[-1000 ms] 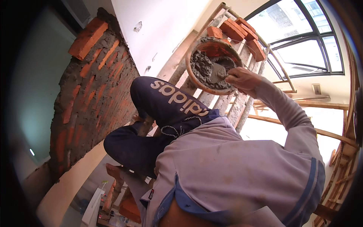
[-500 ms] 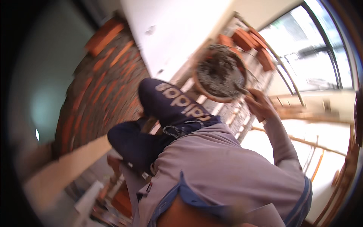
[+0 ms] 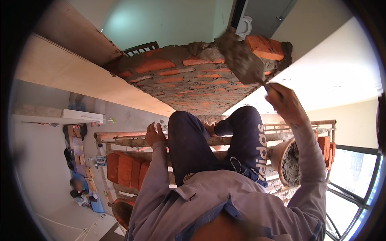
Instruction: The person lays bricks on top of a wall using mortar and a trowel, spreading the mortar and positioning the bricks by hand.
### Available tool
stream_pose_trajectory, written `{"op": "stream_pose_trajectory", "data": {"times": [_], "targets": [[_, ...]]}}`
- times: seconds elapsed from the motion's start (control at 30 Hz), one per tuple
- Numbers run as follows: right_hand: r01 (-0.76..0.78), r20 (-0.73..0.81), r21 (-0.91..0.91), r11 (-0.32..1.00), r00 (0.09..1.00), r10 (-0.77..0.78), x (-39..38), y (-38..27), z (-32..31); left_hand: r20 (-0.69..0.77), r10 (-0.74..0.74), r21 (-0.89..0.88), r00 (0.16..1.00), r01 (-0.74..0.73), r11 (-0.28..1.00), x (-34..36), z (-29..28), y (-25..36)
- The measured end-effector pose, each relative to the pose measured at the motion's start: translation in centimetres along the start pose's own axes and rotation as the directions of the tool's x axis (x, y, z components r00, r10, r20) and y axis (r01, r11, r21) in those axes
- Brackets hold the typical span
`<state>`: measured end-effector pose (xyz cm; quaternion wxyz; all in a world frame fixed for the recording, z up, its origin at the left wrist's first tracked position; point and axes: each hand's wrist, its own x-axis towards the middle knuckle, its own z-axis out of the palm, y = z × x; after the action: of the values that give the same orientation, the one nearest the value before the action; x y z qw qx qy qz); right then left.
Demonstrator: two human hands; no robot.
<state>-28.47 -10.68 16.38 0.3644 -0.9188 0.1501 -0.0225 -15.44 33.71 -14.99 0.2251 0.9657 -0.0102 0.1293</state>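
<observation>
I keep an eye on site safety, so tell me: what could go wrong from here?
Mortar might slide off the loaded trowel in the right hand. The bucket, close beside the right forearm in this view, could get knocked. Drips could fall through gaps between the poles.

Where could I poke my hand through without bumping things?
Probably between the knees, above the poles. It's crowded beside the left forearm, with bricks and a bottle, and by the right forearm, with the mortar bucket and more bricks. Also, a trowel fills the right hand.
</observation>
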Motion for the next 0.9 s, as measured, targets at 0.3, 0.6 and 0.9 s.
{"op": "stream_pose_trajectory", "data": {"times": [0.3,0.6,0.9], "targets": [[0.317,-0.188,-0.61,0.726,0.832,-0.522,10.8,-1.7,8.5,0.036,0.022,-0.111,0.999,-0.018,0.994,0.6,-0.8,1.5],[0.187,-0.071,-0.216,0.958,0.976,-0.206,5.6,-1.6,16.1,0.048,0.092,-0.132,0.995,-0.085,0.988,0.6,-0.7,0.8],[0.129,-0.212,-0.12,0.984,0.965,-0.152,2.2,6.6,12.7,0.029,0.141,-0.156,0.99,-0.135,0.978,1.1,0.8,0.5]]}}
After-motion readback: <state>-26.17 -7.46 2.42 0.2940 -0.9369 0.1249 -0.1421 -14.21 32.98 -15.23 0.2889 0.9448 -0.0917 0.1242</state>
